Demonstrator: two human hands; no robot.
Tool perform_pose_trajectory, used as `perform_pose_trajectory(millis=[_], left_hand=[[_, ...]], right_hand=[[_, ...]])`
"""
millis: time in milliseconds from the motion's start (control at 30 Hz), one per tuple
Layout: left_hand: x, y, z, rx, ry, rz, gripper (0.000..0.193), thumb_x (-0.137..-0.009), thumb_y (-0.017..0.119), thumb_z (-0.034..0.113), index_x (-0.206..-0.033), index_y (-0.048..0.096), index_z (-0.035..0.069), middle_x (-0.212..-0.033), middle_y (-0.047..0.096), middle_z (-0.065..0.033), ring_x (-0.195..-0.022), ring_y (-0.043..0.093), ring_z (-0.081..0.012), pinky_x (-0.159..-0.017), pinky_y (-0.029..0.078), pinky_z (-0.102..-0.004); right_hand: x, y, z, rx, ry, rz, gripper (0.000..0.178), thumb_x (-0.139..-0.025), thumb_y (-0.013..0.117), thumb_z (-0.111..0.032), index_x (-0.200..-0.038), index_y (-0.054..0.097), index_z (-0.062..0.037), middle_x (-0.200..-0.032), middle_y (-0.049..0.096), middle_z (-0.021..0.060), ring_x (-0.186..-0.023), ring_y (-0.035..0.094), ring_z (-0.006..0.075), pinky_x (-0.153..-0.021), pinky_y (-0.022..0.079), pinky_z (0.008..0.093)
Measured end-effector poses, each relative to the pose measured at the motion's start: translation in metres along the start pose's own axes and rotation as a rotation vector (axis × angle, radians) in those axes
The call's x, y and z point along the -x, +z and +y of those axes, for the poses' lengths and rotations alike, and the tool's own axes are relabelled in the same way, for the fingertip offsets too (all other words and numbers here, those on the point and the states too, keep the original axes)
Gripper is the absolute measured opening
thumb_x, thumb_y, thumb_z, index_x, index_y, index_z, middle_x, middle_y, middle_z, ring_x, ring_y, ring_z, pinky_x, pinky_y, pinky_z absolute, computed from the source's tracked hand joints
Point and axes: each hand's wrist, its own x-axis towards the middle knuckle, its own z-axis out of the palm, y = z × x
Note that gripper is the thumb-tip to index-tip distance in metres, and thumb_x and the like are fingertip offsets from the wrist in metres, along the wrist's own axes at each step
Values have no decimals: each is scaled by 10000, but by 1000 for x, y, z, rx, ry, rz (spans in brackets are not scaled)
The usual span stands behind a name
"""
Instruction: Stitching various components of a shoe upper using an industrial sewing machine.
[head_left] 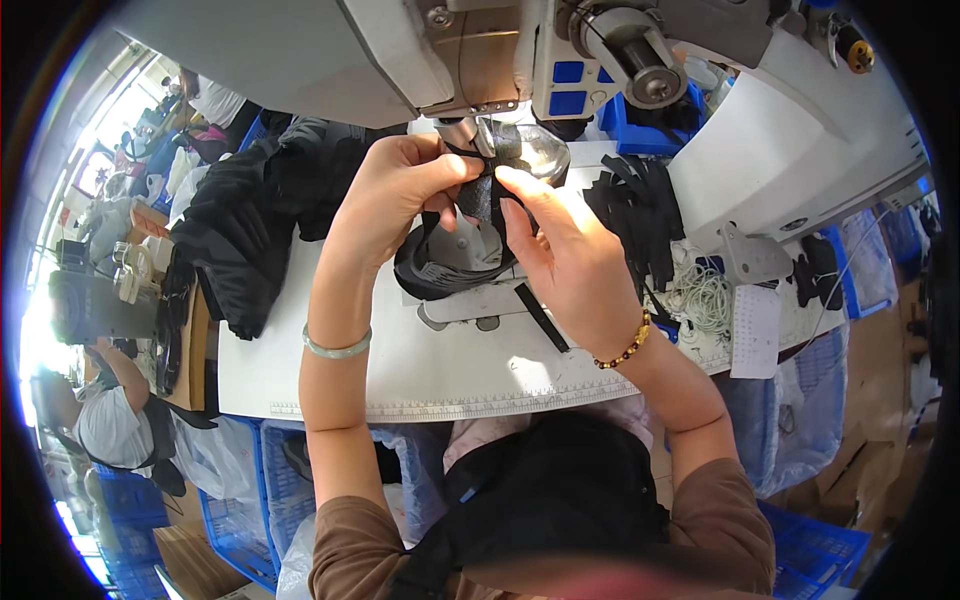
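Note:
Under the head of a white sewing machine [800, 120], my left hand [400, 190] pinches a piece of black fabric [480, 200] between thumb and fingers. My right hand [570, 245] grips the same black piece from the other side, thumb and forefinger close to the left fingertips. Both hands are right by the metal parts below the needle area, where a lamp shines brightly. Below them a wide black band [440, 280] curves in a loop around the machine bed. How the fabric sits under the needle is hidden by my fingers.
Dark garments [260, 210] are heaped at the left of the white table [290, 370]. Black strips [640, 215] and a tangle of pale cord [700, 295] lie to the right. Blue bins [810, 410] stand below the table; another person [115, 420] sits at far left.

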Motion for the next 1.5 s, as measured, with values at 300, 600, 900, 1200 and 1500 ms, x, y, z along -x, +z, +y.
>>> perform_pose_trajectory(millis=[300,600,900,1200,1500], left_hand=[[-5,-4,-3,86,-44,-50,168,-807,595,54,-837,607,-111,-693,611,-117,-494,607,-141,-420,466,-169],[-9,-13,-10,147,-34,-107,175,-815,595,58,-841,600,-115,-696,616,-129,-505,622,-171,-431,488,-189],[-10,-11,-11,141,-7,-89,186,-807,615,62,-866,604,-114,-723,624,-120,-522,619,-160,-481,515,-200],[-6,-10,-8,165,-31,-84,157,-801,629,56,-858,604,-88,-734,624,-111,-527,615,-135,-513,520,-194],[-6,-11,-9,120,-22,-48,177,-807,606,61,-866,609,-106,-751,629,-124,-517,606,-134,-494,515,-191]], right_hand=[[4,6,5,-11,6,9,312,-804,635,-13,-1110,587,-58,-872,628,98,-518,520,119,-505,447,242],[4,5,5,16,1,-5,341,-794,641,3,-1123,584,-66,-878,628,92,-534,528,124,-523,458,245],[5,5,7,14,-16,24,334,-791,645,2,-1113,587,-65,-874,627,91,-535,526,126,-525,462,246],[2,8,7,8,-40,43,298,-795,627,-55,-1088,575,-77,-785,581,98,-571,600,248,-493,499,301],[3,10,8,-40,-40,62,285,-806,628,-33,-1085,584,-71,-801,593,85,-542,545,163,-497,468,260]])
